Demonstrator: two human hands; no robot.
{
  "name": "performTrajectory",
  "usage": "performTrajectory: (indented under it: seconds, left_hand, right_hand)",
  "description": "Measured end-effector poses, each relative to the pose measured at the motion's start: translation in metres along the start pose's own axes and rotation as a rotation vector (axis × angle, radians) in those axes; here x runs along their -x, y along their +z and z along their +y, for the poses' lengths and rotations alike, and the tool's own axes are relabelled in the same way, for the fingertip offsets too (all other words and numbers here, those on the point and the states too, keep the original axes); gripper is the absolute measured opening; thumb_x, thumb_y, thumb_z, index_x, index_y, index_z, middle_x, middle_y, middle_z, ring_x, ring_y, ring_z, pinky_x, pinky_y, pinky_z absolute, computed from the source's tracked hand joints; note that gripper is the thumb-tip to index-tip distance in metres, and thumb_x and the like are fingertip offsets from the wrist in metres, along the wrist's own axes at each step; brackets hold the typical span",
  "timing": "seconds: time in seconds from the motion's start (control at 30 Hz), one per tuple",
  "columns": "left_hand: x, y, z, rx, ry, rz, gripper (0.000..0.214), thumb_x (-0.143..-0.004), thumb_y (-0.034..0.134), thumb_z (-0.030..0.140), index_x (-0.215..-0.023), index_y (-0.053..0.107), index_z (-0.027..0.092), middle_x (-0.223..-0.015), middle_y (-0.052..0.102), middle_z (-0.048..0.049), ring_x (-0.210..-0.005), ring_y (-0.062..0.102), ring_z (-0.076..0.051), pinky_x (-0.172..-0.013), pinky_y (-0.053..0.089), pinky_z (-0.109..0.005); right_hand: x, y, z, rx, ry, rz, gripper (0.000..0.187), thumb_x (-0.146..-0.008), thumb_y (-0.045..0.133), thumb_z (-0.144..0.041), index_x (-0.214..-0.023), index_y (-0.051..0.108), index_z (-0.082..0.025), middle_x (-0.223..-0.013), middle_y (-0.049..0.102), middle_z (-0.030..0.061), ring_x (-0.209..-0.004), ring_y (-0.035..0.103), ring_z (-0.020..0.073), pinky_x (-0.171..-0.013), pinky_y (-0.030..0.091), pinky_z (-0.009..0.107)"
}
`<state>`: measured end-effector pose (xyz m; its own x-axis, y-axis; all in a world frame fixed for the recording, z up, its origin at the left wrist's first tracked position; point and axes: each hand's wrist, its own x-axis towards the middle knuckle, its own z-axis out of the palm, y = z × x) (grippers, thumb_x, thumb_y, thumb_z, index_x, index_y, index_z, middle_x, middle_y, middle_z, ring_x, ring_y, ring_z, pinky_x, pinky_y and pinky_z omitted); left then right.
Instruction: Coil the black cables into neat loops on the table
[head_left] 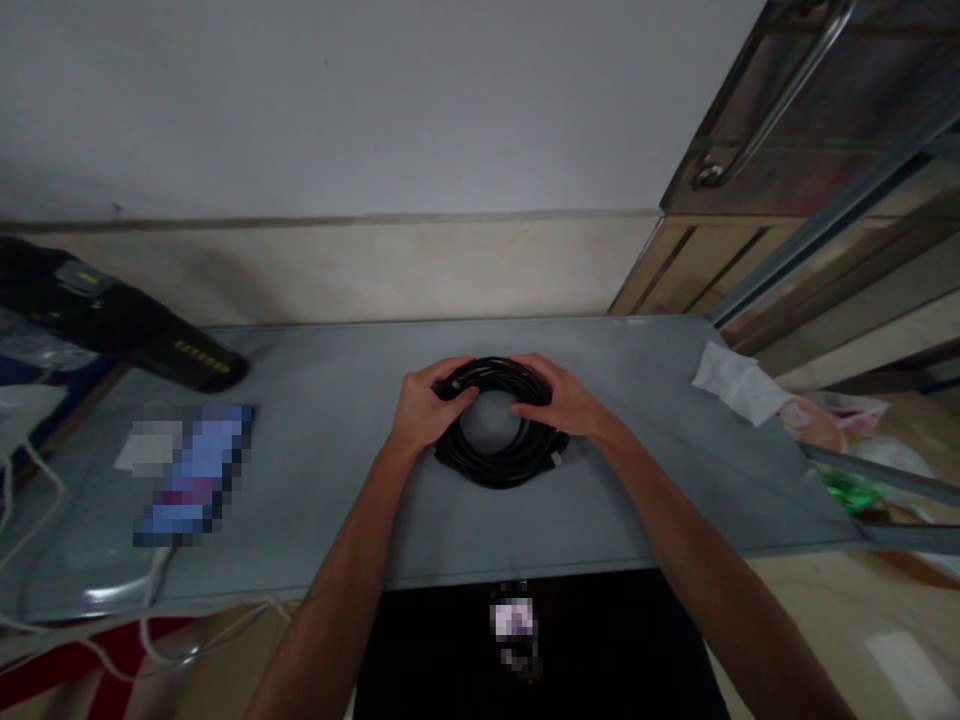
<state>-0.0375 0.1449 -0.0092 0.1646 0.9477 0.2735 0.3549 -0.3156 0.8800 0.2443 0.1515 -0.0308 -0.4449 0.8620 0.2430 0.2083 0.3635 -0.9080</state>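
Observation:
A black cable (499, 468) wound into a round coil lies on the grey table, with a plug end showing at its lower right. My left hand (433, 405) grips the coil's upper left side, thumb on the inner edge and fingers around the outside. On the upper right side my right hand (559, 400) holds it the same way, thumb pointing in over the coil. The fingertips of both hands are partly hidden behind the cable.
At the left lie a phone-like device (196, 475) with a white cord (154, 590) and a black tool (127, 320). White tissue (739, 380) rests on the right edge, near plastic bags (855, 420). A wall (420, 270) runs behind the grey table (315, 350).

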Motion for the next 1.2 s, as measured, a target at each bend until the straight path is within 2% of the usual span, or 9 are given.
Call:
performTrajectory:
  seconds: [0.2,0.37,0.57,0.7,0.77,0.83,0.93,1.03,1.2]
  left_hand:
    - [0.0,-0.001,0.001,-0.055,0.058,-0.025,0.044,-0.094,0.088,0.046,-0.133,0.087,0.025,-0.133,0.089,-0.0068,-0.123,0.085,-0.034,-0.117,0.066,-0.05]
    - [-0.001,-0.001,0.003,-0.047,0.105,0.013,0.041,-0.103,0.08,0.057,-0.127,0.087,0.025,-0.132,0.089,-0.0093,-0.124,0.084,-0.034,-0.119,0.065,-0.051]
    - [-0.003,-0.001,0.003,0.096,0.095,0.187,0.045,-0.106,0.078,0.065,-0.122,0.084,0.023,-0.116,0.09,-0.0104,-0.11,0.085,-0.03,-0.106,0.066,-0.046]
    - [-0.007,-0.008,-0.002,0.133,0.062,0.327,0.045,-0.106,0.076,0.068,-0.106,0.084,0.023,-0.094,0.086,-0.0069,-0.092,0.082,-0.025,-0.095,0.065,-0.041]
    - [-0.009,-0.013,-0.005,0.137,0.051,0.379,0.046,-0.104,0.076,0.069,-0.1,0.084,0.024,-0.086,0.083,-0.0058,-0.084,0.079,-0.023,-0.088,0.064,-0.039]
    - [-0.011,-0.016,-0.008,0.147,0.045,0.414,0.045,-0.102,0.079,0.068,-0.096,0.084,0.024,-0.083,0.08,-0.0051,-0.079,0.076,-0.022,-0.084,0.063,-0.038]
    - [-0.011,-0.018,-0.009,0.139,0.037,0.403,0.04,-0.099,0.083,0.063,-0.093,0.084,0.024,-0.08,0.078,-0.0045,-0.077,0.074,-0.021,-0.081,0.061,-0.037]
    - [-0.011,-0.018,-0.007,0.136,0.031,0.377,0.036,-0.1,0.083,0.06,-0.092,0.085,0.024,-0.078,0.077,-0.0041,-0.075,0.072,-0.02,-0.08,0.06,-0.036]
    - [-0.01,-0.017,-0.006,0.165,0.036,0.366,0.033,-0.099,0.084,0.056,-0.091,0.086,0.024,-0.077,0.076,-0.0033,-0.072,0.07,-0.019,-0.077,0.058,-0.035]
  right_hand:
    - [0.0,-0.004,0.004,-0.053,-0.046,-0.043,0.077,-0.09,0.09,-0.041,-0.162,0.062,-0.03,-0.162,0.068,0.0109,-0.153,0.064,0.0358,-0.137,0.046,0.059]
    - [-0.002,-0.005,0.002,-0.115,-0.048,-0.05,0.075,-0.086,0.085,-0.033,-0.159,0.066,-0.029,-0.161,0.071,0.0091,-0.153,0.064,0.0363,-0.137,0.046,0.058]
    - [-0.003,-0.004,0.002,-0.237,-0.028,0.02,0.072,-0.081,0.089,-0.027,-0.152,0.074,-0.026,-0.159,0.073,0.0105,-0.152,0.067,0.0362,-0.14,0.044,0.058]
    - [-0.004,-0.003,-0.001,-0.32,-0.012,0.193,0.057,-0.087,0.097,-0.044,-0.138,0.078,-0.027,-0.156,0.076,0.0103,-0.149,0.069,0.0313,-0.137,0.046,0.052]
    - [-0.005,-0.005,-0.004,-0.326,-0.027,0.294,0.045,-0.091,0.094,-0.054,-0.123,0.08,-0.026,-0.139,0.082,0.0095,-0.132,0.076,0.0278,-0.126,0.055,0.047]
    - [-0.005,-0.006,-0.007,-0.275,-0.042,0.404,0.039,-0.093,0.091,-0.06,-0.103,0.077,-0.025,-0.108,0.082,0.0059,-0.101,0.076,0.0225,-0.101,0.062,0.04]
    - [-0.004,-0.008,-0.009,-0.144,-0.046,0.547,0.051,-0.094,0.086,-0.064,-0.074,0.058,-0.025,-0.07,0.056,-0.0039,-0.068,0.05,0.0148,-0.068,0.046,0.031]
    - [-0.002,-0.008,-0.009,-0.037,-0.029,0.584,0.068,-0.099,0.077,-0.065,-0.063,0.034,-0.027,-0.06,0.033,-0.0068,-0.06,0.031,0.0127,-0.06,0.03,0.032]
    - [0.003,-0.007,-0.007,-0.007,-0.016,0.605,0.071,-0.103,0.07,-0.064,-0.06,0.029,-0.027,-0.057,0.027,-0.0058,-0.056,0.026,0.0118,-0.058,0.023,0.034]
